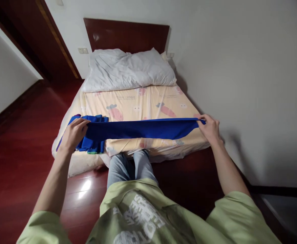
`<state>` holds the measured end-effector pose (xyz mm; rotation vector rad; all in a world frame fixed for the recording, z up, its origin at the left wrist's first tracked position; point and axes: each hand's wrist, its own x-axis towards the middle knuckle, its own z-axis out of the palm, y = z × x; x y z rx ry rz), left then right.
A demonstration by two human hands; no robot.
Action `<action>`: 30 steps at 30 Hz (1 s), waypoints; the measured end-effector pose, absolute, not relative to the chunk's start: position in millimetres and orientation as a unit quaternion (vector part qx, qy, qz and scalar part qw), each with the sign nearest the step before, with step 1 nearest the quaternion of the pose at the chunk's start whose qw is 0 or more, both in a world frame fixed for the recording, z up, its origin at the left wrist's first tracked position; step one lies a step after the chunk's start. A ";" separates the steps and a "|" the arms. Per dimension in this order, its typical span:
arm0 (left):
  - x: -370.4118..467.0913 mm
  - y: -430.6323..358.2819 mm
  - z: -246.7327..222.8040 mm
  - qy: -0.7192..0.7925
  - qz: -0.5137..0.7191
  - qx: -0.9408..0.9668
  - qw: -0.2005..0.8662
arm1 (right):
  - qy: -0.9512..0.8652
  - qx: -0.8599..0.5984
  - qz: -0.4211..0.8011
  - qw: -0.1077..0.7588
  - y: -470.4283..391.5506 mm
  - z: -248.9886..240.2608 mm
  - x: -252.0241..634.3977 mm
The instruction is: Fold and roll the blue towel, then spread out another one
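Observation:
A long blue cloth (143, 129) is stretched sideways between my two hands, above the near part of the bed. My left hand (74, 133) pinches its left end, and my right hand (209, 128) pinches the right end, where a small corner pokes past the fingers. The upper edge is nearly straight, while the lower edge sags a little. Behind and below my left hand lies a pile of folded blue cloths (94, 146), some with a green or purple edge. My left hand and the stretched cloth hide part of that pile.
The bed (143, 101) has a yellowish carrot-print sheet and a bunched white quilt (130, 69) below a dark wooden headboard (128, 35). A white wall (252, 84) runs along the right. Dark red floor (23, 142) and a brown door (34, 37) are on the left.

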<state>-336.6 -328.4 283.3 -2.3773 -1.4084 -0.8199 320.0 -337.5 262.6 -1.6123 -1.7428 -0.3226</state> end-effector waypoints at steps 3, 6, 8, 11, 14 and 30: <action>-328.8 -317.7 284.9 -0.491 -0.256 -0.820 0.143 | -0.680 -0.632 -0.115 0.354 -344.1 264.7 329.0; -320.1 -315.7 281.1 -0.532 -0.239 -0.797 0.157 | -0.696 -0.628 -0.094 0.335 -352.5 260.5 335.2; -314.4 -317.2 279.2 -0.560 -0.235 -0.776 0.166 | -0.706 -0.623 -0.078 0.328 -358.3 256.5 338.8; -308.0 -322.7 280.4 -0.584 -0.216 -0.761 0.183 | -0.714 -0.623 -0.051 0.316 -366.5 252.6 346.3; -305.6 -333.1 287.5 -0.585 -0.197 -0.763 0.193 | -0.717 -0.629 -0.015 0.301 -374.7 254.0 359.1; -328.7 -255.7 273.9 -0.446 -0.049 -0.888 -0.100 | -0.686 -0.668 0.209 0.199 -341.0 277.9 429.2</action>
